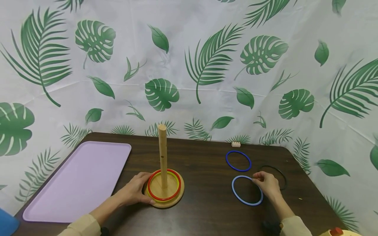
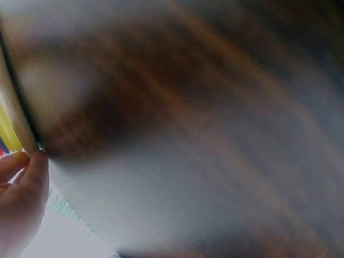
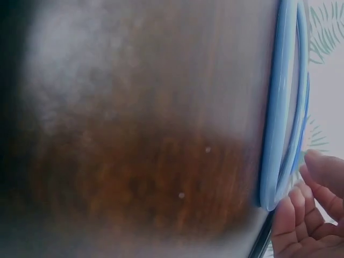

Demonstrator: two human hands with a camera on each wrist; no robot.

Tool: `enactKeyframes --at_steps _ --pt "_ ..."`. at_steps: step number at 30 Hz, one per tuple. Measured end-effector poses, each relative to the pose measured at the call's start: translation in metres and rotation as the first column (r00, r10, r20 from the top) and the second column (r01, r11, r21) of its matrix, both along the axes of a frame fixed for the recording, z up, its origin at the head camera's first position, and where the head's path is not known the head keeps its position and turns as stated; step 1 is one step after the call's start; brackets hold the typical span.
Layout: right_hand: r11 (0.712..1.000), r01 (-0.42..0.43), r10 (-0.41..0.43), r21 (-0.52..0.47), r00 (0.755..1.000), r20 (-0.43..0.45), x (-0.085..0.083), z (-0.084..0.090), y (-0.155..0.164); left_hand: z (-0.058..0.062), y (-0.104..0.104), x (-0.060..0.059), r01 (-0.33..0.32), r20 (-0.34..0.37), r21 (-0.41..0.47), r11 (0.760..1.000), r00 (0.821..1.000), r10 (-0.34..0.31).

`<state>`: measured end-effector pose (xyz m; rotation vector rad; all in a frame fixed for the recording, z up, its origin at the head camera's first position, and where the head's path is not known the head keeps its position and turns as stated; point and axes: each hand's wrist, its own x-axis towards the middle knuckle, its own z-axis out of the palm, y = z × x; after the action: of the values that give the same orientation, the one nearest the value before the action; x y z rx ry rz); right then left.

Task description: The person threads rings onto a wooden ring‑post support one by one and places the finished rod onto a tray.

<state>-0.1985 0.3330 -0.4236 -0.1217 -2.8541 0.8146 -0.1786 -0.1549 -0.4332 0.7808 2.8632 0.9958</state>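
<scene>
At your far left, the purple tray (image 1: 79, 180) lies on the dark table (image 1: 203, 196), its long side running away from you. Just right of it, your left hand (image 1: 136, 190) holds the left edge of the round wooden base (image 1: 166, 206), the thumb on the near side and the fingers farther round; the left wrist view shows the edge pinched between thumb and finger. From that base the peg (image 1: 163, 160) rises upright, its long axis vertical, with the red ring (image 1: 164, 199) and the yellow ring (image 2: 6, 129) lying around its foot. Well to the right across bare table comes the dark blue ring (image 1: 226, 159), near the back, and in front of it the light blue ring (image 1: 249, 204), which appears to lie flat. Your right hand (image 1: 267, 185) is at the light blue ring's right, far edge, fingers bent and the gap to the thumb narrow; you cannot tell from these views whether they have hold of the rim. The key relation seems to be this: the light blue ring sits right beside your right hand, much nearer to it than to your left, while the peg stands well off to its left. Rightmost, the dark ring (image 1: 285, 181) lies partly behind your right hand.
</scene>
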Motion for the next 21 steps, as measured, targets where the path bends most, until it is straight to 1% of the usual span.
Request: enactKeyframes --at_steps 14,21 --pt "0.999 0.004 -0.006 0.048 0.999 0.035 0.0012 -0.0001 0.0022 0.0004 -0.0002 0.0 0.002 -0.005 -0.002 1.0 1.0 -0.002" --pt "0.998 -0.006 0.003 0.059 0.999 0.047 0.0028 -0.0008 0.0014 0.0004 -0.0006 0.0003 0.004 0.01 -0.008 1.0 1.0 -0.003"
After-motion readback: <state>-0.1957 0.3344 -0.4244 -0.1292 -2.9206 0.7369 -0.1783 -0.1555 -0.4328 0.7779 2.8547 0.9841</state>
